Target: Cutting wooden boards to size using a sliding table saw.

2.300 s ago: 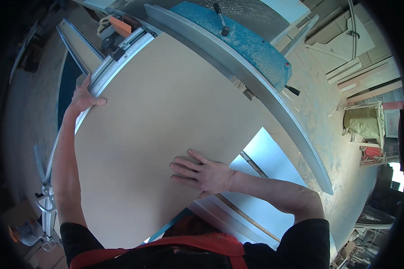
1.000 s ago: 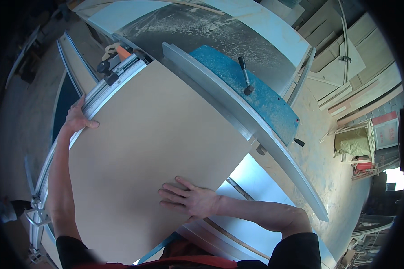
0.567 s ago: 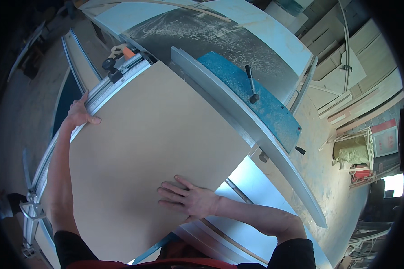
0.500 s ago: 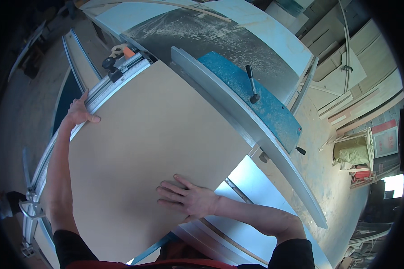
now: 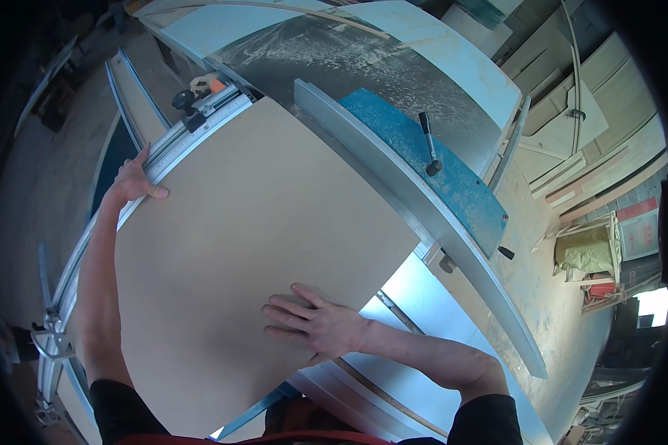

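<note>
A large flat tan board [image 5: 223,215] lies across the saw table in front of me. My left hand [image 5: 135,180] is at its left edge, fingers hooked over the long aluminium crosscut fence [image 5: 172,152] and thumb resting on the board. Near the board's close right side, my right hand [image 5: 318,326] lies flat with fingers spread, pressing on its surface. Along the right of the board runs a long grey rip fence [image 5: 423,200], with a narrow gap between them. A blue plate [image 5: 423,167] with a black-handled lever [image 5: 428,142] is attached to that fence.
A dark, sawdust-covered table surface [image 5: 326,59] stretches beyond the board. At the fence's far end sits a clamp-like stop with a black knob [image 5: 183,100]. Panels [image 5: 594,141] lean at the far right. A metal sliding surface [image 5: 408,297] shows beneath my right forearm.
The rip fence with its blue plate sits slightly farther right, and the gap beside the board looks a little wider. My hands keep nearly the same places on the board and crosscut fence.
</note>
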Tool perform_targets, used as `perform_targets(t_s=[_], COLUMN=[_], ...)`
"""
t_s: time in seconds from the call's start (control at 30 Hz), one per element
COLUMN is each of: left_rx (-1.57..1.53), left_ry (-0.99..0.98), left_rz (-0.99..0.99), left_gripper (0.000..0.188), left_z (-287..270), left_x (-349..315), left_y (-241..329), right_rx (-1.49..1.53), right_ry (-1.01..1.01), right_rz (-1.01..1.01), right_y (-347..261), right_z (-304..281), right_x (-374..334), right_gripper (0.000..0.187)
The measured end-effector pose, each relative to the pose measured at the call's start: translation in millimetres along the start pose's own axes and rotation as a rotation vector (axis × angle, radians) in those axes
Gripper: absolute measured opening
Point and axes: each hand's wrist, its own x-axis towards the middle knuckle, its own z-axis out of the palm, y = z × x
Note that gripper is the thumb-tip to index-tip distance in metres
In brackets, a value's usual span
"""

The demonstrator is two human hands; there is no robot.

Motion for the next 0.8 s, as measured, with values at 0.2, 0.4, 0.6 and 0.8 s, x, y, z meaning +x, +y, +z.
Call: perform_targets(t_s=[0.2, 0.4, 0.6, 0.8], left_rx=[-0.014, -0.046, -0.031, -0.086], left_ry=[0.014, 0.047, 0.045, 0.056], left_rz=[0.010, 0.024, 0.040, 0.062], left_gripper=[0.158, 0.158, 0.158, 0.153], left_z=[-6, -8, -12, -19], left_x=[17, 44, 68, 85], left_y=[-7, -28, -43, -56], right_rx=[0.037, -0.047, 0.036, 0.030], right_ry=[0.033, 0.000, 0.065, 0.065], right_rz=[0.008, -0.006, 0.002, 0.000], right_y=[14, 27, 40, 53], right_z=[1, 4, 7, 7], right_x=[19, 40, 62, 84], right_gripper=[0.099, 0.093, 0.095, 0.095])
